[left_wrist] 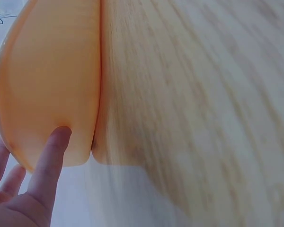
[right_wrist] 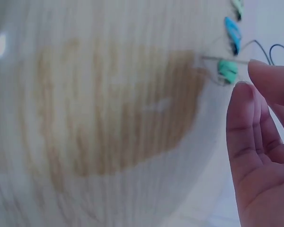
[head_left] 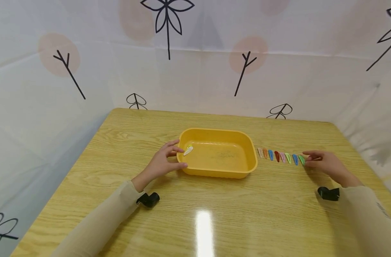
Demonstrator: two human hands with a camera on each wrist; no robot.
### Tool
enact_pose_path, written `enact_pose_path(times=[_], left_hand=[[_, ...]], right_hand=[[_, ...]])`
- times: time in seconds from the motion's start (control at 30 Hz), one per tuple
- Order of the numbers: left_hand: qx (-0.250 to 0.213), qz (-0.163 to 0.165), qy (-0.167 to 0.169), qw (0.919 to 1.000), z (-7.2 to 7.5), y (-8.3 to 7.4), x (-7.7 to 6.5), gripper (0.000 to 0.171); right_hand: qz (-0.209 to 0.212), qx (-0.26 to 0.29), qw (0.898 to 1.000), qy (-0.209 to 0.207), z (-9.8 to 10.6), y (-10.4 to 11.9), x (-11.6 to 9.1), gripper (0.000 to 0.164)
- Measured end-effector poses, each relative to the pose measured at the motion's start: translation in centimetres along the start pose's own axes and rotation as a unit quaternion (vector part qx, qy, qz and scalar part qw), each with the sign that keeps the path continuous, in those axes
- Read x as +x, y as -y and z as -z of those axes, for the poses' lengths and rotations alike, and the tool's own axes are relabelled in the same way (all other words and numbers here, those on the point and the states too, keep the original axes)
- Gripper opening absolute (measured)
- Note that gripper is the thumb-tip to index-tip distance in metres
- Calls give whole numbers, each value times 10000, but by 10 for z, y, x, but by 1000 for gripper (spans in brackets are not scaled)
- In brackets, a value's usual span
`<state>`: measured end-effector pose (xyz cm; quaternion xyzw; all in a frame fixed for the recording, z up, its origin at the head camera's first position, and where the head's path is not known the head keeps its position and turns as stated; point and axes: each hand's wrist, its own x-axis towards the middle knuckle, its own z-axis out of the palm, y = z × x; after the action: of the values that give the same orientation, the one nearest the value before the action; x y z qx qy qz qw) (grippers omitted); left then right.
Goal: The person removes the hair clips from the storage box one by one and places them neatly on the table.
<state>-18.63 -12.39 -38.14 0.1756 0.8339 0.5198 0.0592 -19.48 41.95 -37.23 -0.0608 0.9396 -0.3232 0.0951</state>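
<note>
A yellow plastic basin (head_left: 225,175) stands on the table. My left hand (head_left: 163,160) holds its left end, fingers over the rim and thumb (left_wrist: 54,151) against the outer wall. Inside the basin, by those fingers, lies a white snap hair clip (head_left: 188,150) with a yellow-green bit beside it. To the right of the basin runs a row of several coloured snap hair clips, among them a red one (head_left: 277,156) and a blue one (head_left: 295,159). At the row's right end is a green hair clip (head_left: 302,160). My right hand (head_left: 328,166) is beside it, thumb and forefinger apart.
The wooden table (head_left: 246,217) extends around the basin. White patterned cloth (head_left: 198,78) hangs behind it and at both sides. A black wrist device (head_left: 148,200) sits at the left cuff and another black device (head_left: 328,193) at the right cuff.
</note>
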Motion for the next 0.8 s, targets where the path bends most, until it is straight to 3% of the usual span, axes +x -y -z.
enact_pose_path(times=[0.8], left_hand=[[-84,-22,8,10000,0,1,0,51]], right_hand=[[373,192,9970,-654,4,68,3,42]])
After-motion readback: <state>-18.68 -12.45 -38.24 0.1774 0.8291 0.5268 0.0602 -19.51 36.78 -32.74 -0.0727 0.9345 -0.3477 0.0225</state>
